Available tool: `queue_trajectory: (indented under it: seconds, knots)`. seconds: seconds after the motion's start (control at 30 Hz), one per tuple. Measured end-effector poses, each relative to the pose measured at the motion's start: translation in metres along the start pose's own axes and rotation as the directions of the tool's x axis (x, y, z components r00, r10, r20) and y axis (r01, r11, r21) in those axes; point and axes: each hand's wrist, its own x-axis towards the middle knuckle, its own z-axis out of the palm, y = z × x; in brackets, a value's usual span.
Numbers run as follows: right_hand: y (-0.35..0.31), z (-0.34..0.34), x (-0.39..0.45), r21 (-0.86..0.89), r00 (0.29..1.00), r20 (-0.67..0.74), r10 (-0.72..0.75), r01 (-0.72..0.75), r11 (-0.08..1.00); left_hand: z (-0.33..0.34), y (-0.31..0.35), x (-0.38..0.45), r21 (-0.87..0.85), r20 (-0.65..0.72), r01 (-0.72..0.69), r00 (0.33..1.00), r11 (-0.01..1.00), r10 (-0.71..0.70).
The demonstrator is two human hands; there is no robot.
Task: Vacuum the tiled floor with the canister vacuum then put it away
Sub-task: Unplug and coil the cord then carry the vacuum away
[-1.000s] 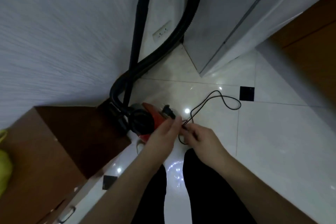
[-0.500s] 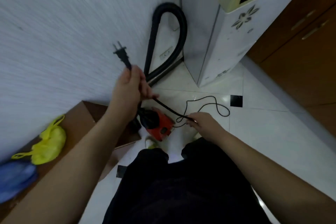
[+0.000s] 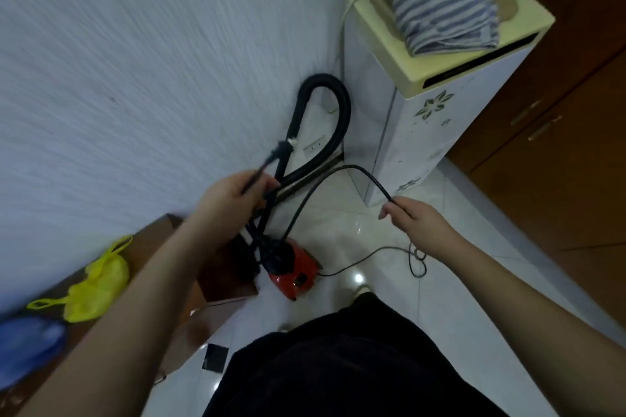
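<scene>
Now both hands grip the black power cord (image 3: 338,171): left hand (image 3: 233,195) closed near the plug end, right hand (image 3: 418,220) pinching the loop. Below the left fingers, the red canister vacuum (image 3: 294,269) sits on the tiled floor (image 3: 457,281).

No text, brand, number or sign is showing legibly anywhere. The white cabinet (image 3: 423,132) is carrying only printed flower motifs, and the red vacuum (image 3: 294,272) is showing no readable label.
</scene>
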Motion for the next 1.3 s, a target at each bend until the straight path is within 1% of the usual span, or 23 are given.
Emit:
queue_trajectory:
  seconds: [0.07, 0.13, 0.17, 0.2, 0.23, 0.27, 0.33, 0.37, 0.43, 0.47, 0.5, 0.57, 0.63, 0.73, 0.8, 0.87, 0.9, 0.97, 1.0, 1.07, 1.17, 1.27, 1.3]
  knots:
    - [-0.034, 0.003, -0.007, 0.11, 0.998, 0.04, -0.044, 0.039, 0.993, 0.014, -0.005, -0.002, 0.031, 0.005, -0.107, 0.994, 0.994, 0.107]
    - [-0.063, 0.011, -0.016, 0.216, 0.993, 0.066, -0.096, 0.079, 0.973, 0.022, -0.013, -0.001, -0.015, -0.004, -0.222, 0.975, 0.975, 0.222]
    - [-0.075, 0.017, -0.022, 0.254, 0.99, 0.074, -0.118, 0.096, 0.962, 0.023, -0.016, -0.001, -0.114, 0.003, -0.208, 0.978, 0.971, 0.21]
    - [-0.087, 0.023, -0.026, 0.28, 0.987, 0.081, -0.141, 0.113, 0.953, 0.021, -0.016, -0.004, -0.267, 0.027, -0.156, 0.985, 0.951, 0.17]
    - [-0.099, 0.03, -0.033, 0.307, 0.984, 0.089, -0.155, 0.121, 0.944, 0.019, -0.015, -0.008, -0.442, 0.061, -0.1, 0.988, 0.891, 0.141]
    - [-0.11, 0.037, -0.038, 0.335, 0.983, 0.096, -0.159, 0.118, 0.935, 0.018, -0.015, -0.011, -0.595, 0.087, -0.045, 0.989, 0.802, 0.12]
    - [-0.132, 0.05, -0.049, 0.369, 0.984, 0.104, -0.145, 0.097, 0.925, 0.015, -0.012, -0.018, -0.76, 0.083, -0.006, 0.991, 0.65, 0.107]
    - [-0.141, 0.056, -0.052, 0.332, 0.986, 0.097, -0.137, 0.098, 0.938, 0.014, -0.013, -0.021, -0.808, 0.059, -0.014, 0.993, 0.589, 0.105]
    - [-0.159, 0.069, -0.058, 0.084, 0.991, 0.07, -0.113, 0.107, 0.991, 0.013, -0.014, -0.025, -0.889, 0.062, 0.035, 0.997, 0.457, 0.044]
    - [-0.167, 0.077, -0.059, -0.076, 0.993, 0.074, -0.091, 0.096, 0.992, 0.014, -0.018, -0.028, -0.913, 0.085, 0.072, 0.996, 0.401, 0.015]
    - [-0.173, 0.085, -0.062, -0.215, 0.994, 0.087, -0.065, 0.083, 0.973, 0.014, -0.022, -0.032, -0.921, 0.109, 0.096, 0.994, 0.377, 0.013]
    - [-0.183, 0.102, -0.066, -0.381, 0.993, 0.116, -0.037, 0.079, 0.921, 0.014, -0.027, -0.04, -0.886, 0.144, 0.101, 0.988, 0.453, 0.062]
    - [-0.189, 0.118, -0.073, -0.41, 0.987, 0.161, -0.012, 0.077, 0.909, 0.015, -0.036, -0.048, -0.836, 0.173, 0.1, 0.981, 0.539, 0.086]
    - [-0.192, 0.139, -0.086, -0.477, 0.973, 0.231, -0.025, 0.136, 0.868, 0.009, -0.048, -0.06, -0.808, 0.185, 0.088, 0.977, 0.583, 0.108]
    - [-0.192, 0.15, -0.092, -0.489, 0.978, 0.198, -0.064, 0.155, 0.859, 0.002, -0.05, -0.07, -0.779, 0.197, 0.055, 0.967, 0.625, 0.16]
    - [-0.194, 0.156, -0.097, -0.396, 0.983, 0.165, -0.081, 0.141, 0.908, -0.004, -0.051, -0.078, -0.778, 0.155, 0.0, 0.969, 0.628, 0.192]
    - [-0.195, 0.157, -0.1, -0.327, 0.985, 0.144, -0.096, 0.138, 0.935, -0.009, -0.051, -0.081, -0.806, 0.126, -0.017, 0.972, 0.592, 0.199]
    - [-0.193, 0.16, -0.106, -0.199, 0.985, 0.083, -0.153, 0.167, 0.966, -0.025, -0.05, -0.081, -0.892, 0.06, -0.026, 0.983, 0.452, 0.174]
    - [-0.189, 0.161, -0.108, -0.158, 0.981, 0.063, -0.186, 0.193, 0.968, -0.035, -0.05, -0.079, -0.925, 0.022, -0.04, 0.987, 0.377, 0.159]
    - [-0.173, 0.165, -0.113, -0.131, 0.976, 0.053, -0.211, 0.216, 0.967, -0.057, -0.049, -0.079, -0.951, -0.05, -0.09, 0.989, 0.297, 0.14]
    - [-0.139, 0.174, -0.111, -0.201, 0.986, 0.072, -0.152, 0.163, 0.966, -0.088, -0.053, -0.08, -0.946, -0.114, -0.154, 0.982, 0.284, 0.152]
    - [-0.099, 0.182, -0.103, -0.38, 0.986, 0.166, 0.021, 0.045, 0.924, -0.123, -0.065, -0.081, -0.975, -0.122, -0.152, 0.976, 0.164, 0.181]
    - [-0.087, 0.183, -0.102, -0.415, 0.983, 0.171, 0.074, 0.003, 0.91, -0.135, -0.068, -0.081, -0.977, -0.122, -0.152, 0.973, 0.148, 0.196]
